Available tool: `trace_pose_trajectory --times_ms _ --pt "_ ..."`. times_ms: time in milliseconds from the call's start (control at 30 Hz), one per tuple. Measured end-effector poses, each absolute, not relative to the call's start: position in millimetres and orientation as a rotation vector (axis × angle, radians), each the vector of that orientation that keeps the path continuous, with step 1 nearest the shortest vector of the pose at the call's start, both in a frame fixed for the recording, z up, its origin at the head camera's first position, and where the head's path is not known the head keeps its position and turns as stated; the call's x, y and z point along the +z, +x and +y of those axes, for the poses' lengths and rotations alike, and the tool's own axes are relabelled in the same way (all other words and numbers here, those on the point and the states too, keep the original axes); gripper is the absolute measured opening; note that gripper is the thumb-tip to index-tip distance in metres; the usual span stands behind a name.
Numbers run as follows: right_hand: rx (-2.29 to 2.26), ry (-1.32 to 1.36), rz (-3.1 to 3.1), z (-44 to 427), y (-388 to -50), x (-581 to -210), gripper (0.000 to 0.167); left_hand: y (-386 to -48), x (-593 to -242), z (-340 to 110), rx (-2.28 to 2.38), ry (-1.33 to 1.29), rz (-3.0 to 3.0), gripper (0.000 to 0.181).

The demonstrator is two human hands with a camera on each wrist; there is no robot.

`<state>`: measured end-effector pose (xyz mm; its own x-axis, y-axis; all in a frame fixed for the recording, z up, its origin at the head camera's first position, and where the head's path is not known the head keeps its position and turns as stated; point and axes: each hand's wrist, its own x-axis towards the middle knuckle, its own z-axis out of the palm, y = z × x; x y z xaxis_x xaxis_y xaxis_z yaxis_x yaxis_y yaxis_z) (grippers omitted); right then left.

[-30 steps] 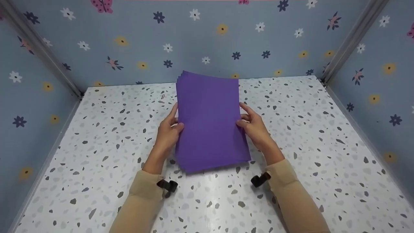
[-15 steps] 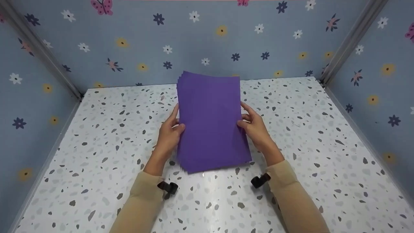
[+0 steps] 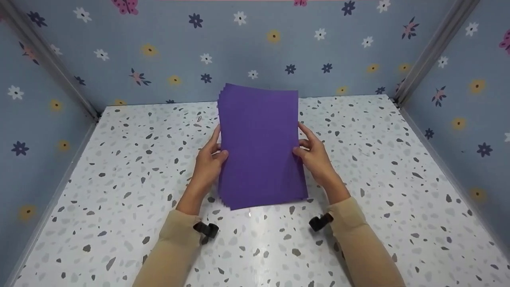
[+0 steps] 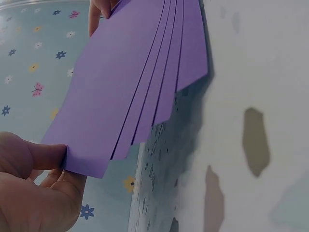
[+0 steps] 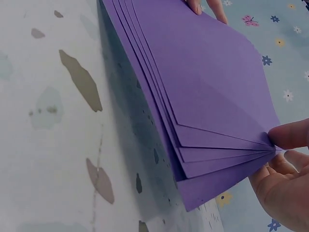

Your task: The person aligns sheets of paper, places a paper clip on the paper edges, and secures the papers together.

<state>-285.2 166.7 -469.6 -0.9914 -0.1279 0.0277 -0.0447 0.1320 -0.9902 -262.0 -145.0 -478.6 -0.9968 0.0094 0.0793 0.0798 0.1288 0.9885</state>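
Several purple paper sheets [image 3: 261,147] are held as a slightly fanned stack in the middle of the head view, tilted above the table. The left hand [image 3: 208,161] pinches the stack's left edge, thumb on top and fingers behind. On the opposite edge, the right hand [image 3: 316,159] pinches it the same way. In the left wrist view, stepped sheet edges [image 4: 149,116] spread out beyond the left hand [image 4: 43,186]. The right wrist view has the layered corners [image 5: 207,159] converging at the right hand's thumb [image 5: 289,135]. Fingers behind the paper are partly hidden.
A white speckled table [image 3: 131,179] lies beneath. A small reddish paper clip [image 3: 199,118] rests towards its back left. Flower-printed blue panels [image 3: 255,44] rise at the back and both sides. Black wrist cameras [image 3: 207,229] sit on the sleeves.
The stack's top edge has risen a little in the head view and its lower edge has shifted slightly up. Both hands keep their hold at nearly the same places.
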Motion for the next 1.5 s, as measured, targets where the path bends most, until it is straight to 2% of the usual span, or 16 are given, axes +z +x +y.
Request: trace_pose_trajectory --times_ms 1500 --pt "-2.128 -0.514 2.477 168.6 -281.8 -467.2 0.079 -256.4 -474.8 -142.6 -1.864 -0.271 -2.263 0.072"
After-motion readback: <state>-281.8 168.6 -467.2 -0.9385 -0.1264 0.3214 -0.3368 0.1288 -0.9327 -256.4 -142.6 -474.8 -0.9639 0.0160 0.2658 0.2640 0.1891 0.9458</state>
